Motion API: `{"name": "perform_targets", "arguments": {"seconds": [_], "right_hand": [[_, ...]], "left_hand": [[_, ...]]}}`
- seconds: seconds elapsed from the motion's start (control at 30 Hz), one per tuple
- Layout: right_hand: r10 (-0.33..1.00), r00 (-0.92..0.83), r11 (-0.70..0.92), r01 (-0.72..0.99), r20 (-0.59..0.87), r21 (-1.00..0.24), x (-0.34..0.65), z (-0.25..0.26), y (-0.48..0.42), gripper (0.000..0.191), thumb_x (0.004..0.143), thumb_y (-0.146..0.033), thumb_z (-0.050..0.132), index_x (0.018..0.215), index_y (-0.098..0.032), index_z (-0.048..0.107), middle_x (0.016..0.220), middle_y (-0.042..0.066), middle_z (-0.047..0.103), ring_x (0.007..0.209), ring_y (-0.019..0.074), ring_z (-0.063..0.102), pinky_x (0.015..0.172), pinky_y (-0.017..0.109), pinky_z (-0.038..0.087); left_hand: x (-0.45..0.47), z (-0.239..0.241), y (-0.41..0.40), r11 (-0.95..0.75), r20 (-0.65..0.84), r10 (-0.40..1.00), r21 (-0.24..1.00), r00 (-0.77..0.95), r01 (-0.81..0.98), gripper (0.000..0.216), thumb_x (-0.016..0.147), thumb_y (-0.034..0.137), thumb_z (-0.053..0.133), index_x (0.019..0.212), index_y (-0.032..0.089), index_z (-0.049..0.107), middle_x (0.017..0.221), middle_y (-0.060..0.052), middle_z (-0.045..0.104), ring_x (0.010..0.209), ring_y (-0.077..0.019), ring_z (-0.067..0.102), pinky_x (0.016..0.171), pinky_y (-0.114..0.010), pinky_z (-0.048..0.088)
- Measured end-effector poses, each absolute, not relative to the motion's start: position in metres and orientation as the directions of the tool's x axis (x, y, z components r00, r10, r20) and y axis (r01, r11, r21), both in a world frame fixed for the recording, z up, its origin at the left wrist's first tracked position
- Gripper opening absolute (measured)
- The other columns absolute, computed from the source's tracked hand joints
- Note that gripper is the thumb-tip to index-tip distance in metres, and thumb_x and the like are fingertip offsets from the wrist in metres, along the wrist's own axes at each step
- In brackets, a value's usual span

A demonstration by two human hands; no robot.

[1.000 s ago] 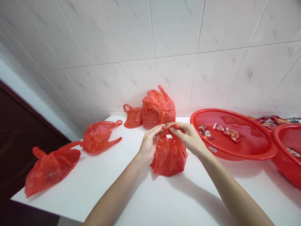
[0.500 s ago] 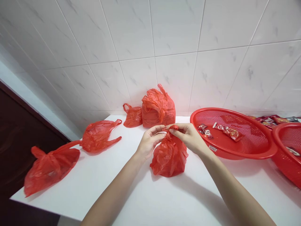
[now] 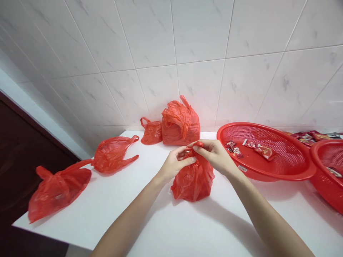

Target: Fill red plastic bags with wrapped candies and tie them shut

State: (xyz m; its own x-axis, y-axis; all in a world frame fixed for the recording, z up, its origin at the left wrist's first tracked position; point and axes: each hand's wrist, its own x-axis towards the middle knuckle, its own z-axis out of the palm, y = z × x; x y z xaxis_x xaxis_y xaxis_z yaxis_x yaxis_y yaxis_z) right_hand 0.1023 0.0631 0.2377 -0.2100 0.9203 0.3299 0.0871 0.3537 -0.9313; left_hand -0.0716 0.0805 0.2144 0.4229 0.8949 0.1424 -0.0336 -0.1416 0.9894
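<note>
A filled red plastic bag [image 3: 193,184] stands upright on the white table in front of me, its top gathered and twisted. My right hand [image 3: 213,151] pinches the bunched plastic at the top between thumb and fingers. From the other side, my left hand [image 3: 175,162] grips the bag's neck, its thumb laid across the front and its fingers bent behind the plastic. What the bag contains is hidden by the red film.
Right of the bag sits a red plastic basket [image 3: 268,175] with several snack packets [image 3: 265,151]; a second red basket [image 3: 327,178] adjoins it. Against the tiled wall stand a large red bag [image 3: 180,125] and a small one [image 3: 151,132]. Two more red bags [image 3: 108,155] lie at left.
My left hand has closed in on the bag's neck, its thumb moving down and right onto the plastic. The right hand keeps its pinch at the top, nearly unmoved.
</note>
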Motion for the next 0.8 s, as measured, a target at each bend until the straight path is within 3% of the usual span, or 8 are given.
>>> {"name": "perform_targets", "arguments": {"seconds": [0.13, 0.4, 0.63, 0.8], "right_hand": [[0.927, -0.183, 0.345, 0.083, 0.326, -0.935, 0.1029, 0.2370, 0.0628, 0.027, 0.088, -0.041, 0.062, 0.078, -0.019, 0.073, 0.080, 0.004, 0.072, 0.085, 0.0237, 0.066, 0.080, 0.036, 0.052], [0.903, -0.281, 0.288, -0.164, 0.324, -0.944, 0.1040, 0.2348, 0.0660, 0.025, 0.084, -0.045, 0.071, 0.091, -0.022, 0.076, 0.089, 0.004, 0.075, 0.088, 0.0208, 0.069, 0.088, 0.036, 0.052], [0.895, -0.297, 0.316, -0.104, 0.333, -0.943, 0.1036, 0.2302, 0.0685, 0.023, 0.085, -0.040, 0.070, 0.094, -0.020, 0.076, 0.090, 0.005, 0.074, 0.087, 0.0208, 0.068, 0.085, 0.036, 0.053], [0.874, -0.326, 0.369, -0.042, 0.362, -0.929, 0.1044, 0.2342, 0.0665, 0.019, 0.088, -0.033, 0.064, 0.096, -0.020, 0.076, 0.087, 0.005, 0.074, 0.084, 0.0208, 0.069, 0.083, 0.036, 0.054]], "left_hand": [[-0.0683, 0.2105, 0.0801, -0.242, 0.221, 0.924, 0.970, 0.312, 0.029, 0.044, 0.072, 0.026, 0.080, 0.114, 0.019, 0.069, 0.105, -0.007, 0.074, 0.102, -0.0226, 0.068, 0.089, -0.035, 0.054], [-0.0685, 0.2090, 0.0826, -0.282, 0.258, 0.915, 0.959, 0.310, 0.035, 0.035, 0.072, 0.023, 0.078, 0.106, 0.018, 0.070, 0.099, -0.005, 0.074, 0.097, -0.0220, 0.070, 0.087, -0.034, 0.055], [-0.0698, 0.2064, 0.0862, -0.265, 0.261, 0.926, 0.964, 0.271, -0.024, 0.033, 0.073, 0.026, 0.078, 0.104, 0.017, 0.070, 0.103, -0.008, 0.075, 0.101, -0.0230, 0.069, 0.082, -0.031, 0.057], [-0.0713, 0.2078, 0.0867, -0.251, 0.254, 0.929, 0.967, 0.269, -0.048, 0.033, 0.074, 0.028, 0.077, 0.103, 0.017, 0.069, 0.104, -0.008, 0.073, 0.091, -0.0208, 0.069, 0.070, -0.028, 0.057]]}}
